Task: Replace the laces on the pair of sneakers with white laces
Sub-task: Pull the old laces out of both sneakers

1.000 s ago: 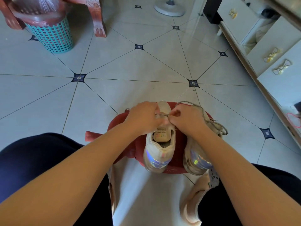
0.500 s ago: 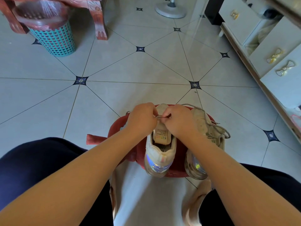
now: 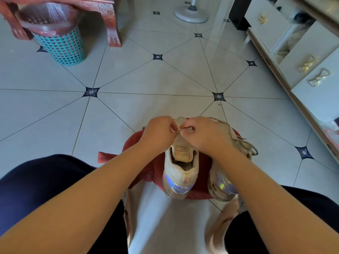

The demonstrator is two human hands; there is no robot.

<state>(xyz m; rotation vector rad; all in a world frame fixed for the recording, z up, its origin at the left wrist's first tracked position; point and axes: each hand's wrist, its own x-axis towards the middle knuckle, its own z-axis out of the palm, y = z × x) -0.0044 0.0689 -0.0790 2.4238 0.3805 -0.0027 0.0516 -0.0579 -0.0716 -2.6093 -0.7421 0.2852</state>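
Two beige sneakers with shiny iridescent heels stand side by side on a low red stool (image 3: 199,196), heels toward me. Over the left sneaker (image 3: 180,173), my left hand (image 3: 158,133) and my right hand (image 3: 203,133) almost touch, each pinching the same greyish lace (image 3: 177,132) just above the tongue. The tongue's label shows below my fingers. My right forearm covers much of the right sneaker (image 3: 222,186). Its loose grey lace (image 3: 238,142) trails over my right wrist and bunches to the right. I see no white laces.
A teal basket (image 3: 62,46) lined with a pink bag stands far left beside a red wooden furniture leg (image 3: 111,28). A fan base (image 3: 191,12) sits at the far centre. White drawers with gold bow handles (image 3: 310,70) run along the right. My dark-trousered knees flank the stool.
Both hands have shifted slightly toward the sneaker's toe end, still pinched on the lace. The camera has tipped up a little, so the stool sits lower in view.
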